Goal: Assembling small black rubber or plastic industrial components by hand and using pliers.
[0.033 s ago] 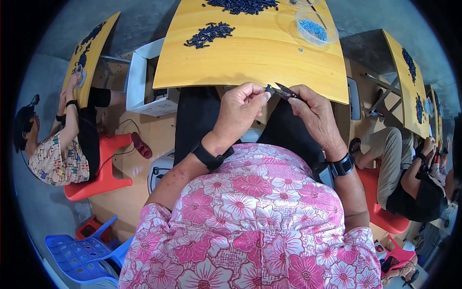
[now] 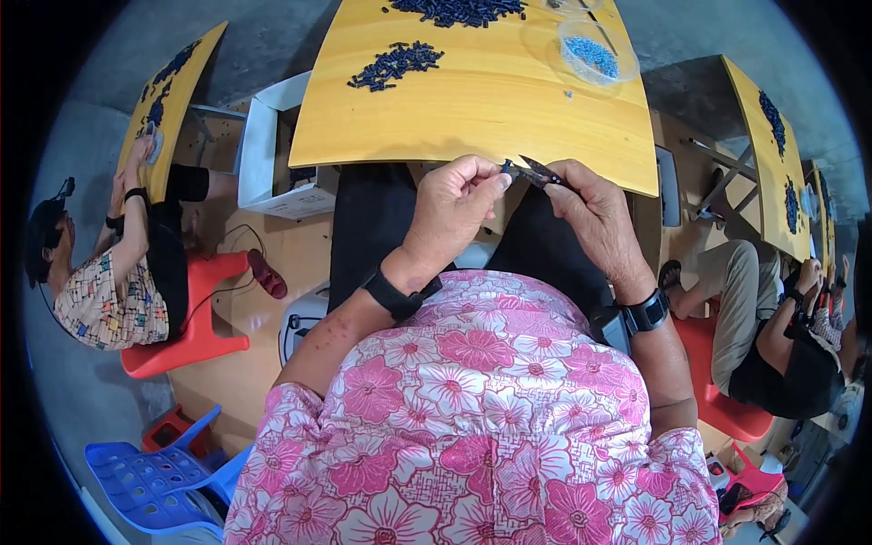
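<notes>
My left hand (image 2: 461,200) is closed, pinching a small dark blue tube-shaped piece (image 2: 507,167) between thumb and forefinger, just off the near table edge. In my right hand (image 2: 592,207) is a pair of small dark snips (image 2: 545,174), held with its two pointed tips spread and aimed at the piece. The lower tip lies close beside it; whether they touch I cannot tell. On the yellow table (image 2: 481,113) ahead are a small pile of dark pieces (image 2: 396,65), a larger pile (image 2: 454,11) farther back, and a clear tub (image 2: 629,69) of tiny light blue parts (image 2: 590,56).
Beneath the table at left stands an open white box (image 2: 289,202). People sit at other tables to the left (image 2: 182,100) and right (image 2: 767,154), on red stools. A blue plastic chair (image 2: 150,477) is at lower left, and a dark red slipper (image 2: 266,274) lies on the floor.
</notes>
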Demonstrator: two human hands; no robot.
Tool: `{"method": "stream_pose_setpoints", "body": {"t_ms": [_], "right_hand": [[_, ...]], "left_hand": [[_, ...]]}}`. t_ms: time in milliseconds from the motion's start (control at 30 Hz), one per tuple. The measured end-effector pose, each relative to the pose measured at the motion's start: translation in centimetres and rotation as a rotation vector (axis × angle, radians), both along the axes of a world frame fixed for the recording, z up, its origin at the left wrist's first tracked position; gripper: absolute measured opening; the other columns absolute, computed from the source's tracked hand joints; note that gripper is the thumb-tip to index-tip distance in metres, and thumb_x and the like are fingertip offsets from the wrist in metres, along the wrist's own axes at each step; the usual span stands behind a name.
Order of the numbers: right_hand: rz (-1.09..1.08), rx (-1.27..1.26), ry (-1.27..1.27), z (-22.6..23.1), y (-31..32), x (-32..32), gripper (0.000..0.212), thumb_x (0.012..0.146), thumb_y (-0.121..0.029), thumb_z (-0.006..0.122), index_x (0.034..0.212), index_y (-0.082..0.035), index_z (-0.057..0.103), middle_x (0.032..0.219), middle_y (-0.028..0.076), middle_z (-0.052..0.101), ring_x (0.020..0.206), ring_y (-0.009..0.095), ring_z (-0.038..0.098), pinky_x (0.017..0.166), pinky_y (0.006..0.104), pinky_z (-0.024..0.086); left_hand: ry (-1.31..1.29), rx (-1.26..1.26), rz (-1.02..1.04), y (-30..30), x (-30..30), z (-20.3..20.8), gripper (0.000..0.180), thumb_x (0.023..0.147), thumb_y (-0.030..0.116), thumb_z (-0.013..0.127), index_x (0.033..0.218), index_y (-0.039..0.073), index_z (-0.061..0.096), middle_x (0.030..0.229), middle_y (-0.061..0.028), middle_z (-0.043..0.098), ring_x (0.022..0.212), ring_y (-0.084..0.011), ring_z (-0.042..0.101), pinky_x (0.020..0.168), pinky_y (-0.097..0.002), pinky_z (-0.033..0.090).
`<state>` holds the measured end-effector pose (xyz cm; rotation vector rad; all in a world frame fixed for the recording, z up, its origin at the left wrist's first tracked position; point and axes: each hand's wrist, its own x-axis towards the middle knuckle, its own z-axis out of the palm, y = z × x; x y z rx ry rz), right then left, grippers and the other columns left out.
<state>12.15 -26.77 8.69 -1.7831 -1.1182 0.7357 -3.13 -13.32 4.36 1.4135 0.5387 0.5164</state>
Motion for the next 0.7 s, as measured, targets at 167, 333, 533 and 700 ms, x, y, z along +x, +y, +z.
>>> {"method": "stream_pose_setpoints", "body": {"t_ms": [167,333,533,700], "right_hand": [[-0.009,0.0,-0.026,-0.04,0.08,-0.02,0.02,0.093,-0.012,0.057,0.106,0.001,0.064,0.079,0.011,0.06,0.073,0.017,0.054,0.071,0.0294,0.046],[-0.008,-0.008,-0.042,0.18,0.08,-0.17,0.02,0.091,-0.011,0.059,0.106,0.002,0.063,0.083,0.015,0.061,0.076,0.021,0.056,0.074,0.0318,0.047],[-0.006,-0.042,-0.087,0.46,0.2,-0.06,0.02,0.091,-0.012,0.06,0.105,0.001,0.063,0.083,0.018,0.062,0.075,0.025,0.058,0.073,0.0331,0.048],[0.019,-0.044,-0.175,0.84,0.28,-0.05,0.019,0.09,-0.012,0.061,0.105,-0.001,0.063,0.087,0.02,0.063,0.078,0.034,0.061,0.073,0.0358,0.049]], "left_hand": [[0.011,0.065,0.011,-0.03,-0.07,0.22,0.013,0.093,0.012,0.065,0.094,-0.001,0.065,0.075,0.0,0.061,0.063,-0.0039,0.054,0.059,-0.0196,0.048],[0.036,0.116,0.025,-0.05,-0.08,0.23,0.013,0.093,0.012,0.065,0.095,-0.001,0.065,0.075,0.0005,0.06,0.064,-0.0035,0.055,0.057,-0.0189,0.048],[0.046,0.216,0.048,-0.03,-0.02,0.09,0.012,0.092,0.011,0.066,0.093,-0.001,0.066,0.074,0.0013,0.06,0.064,-0.0033,0.055,0.058,-0.0186,0.047],[0.058,0.415,0.079,0.09,-0.07,0.33,0.011,0.089,0.009,0.067,0.088,-0.001,0.065,0.071,0.0,0.06,0.062,-0.0045,0.054,0.057,-0.0197,0.046]]}}
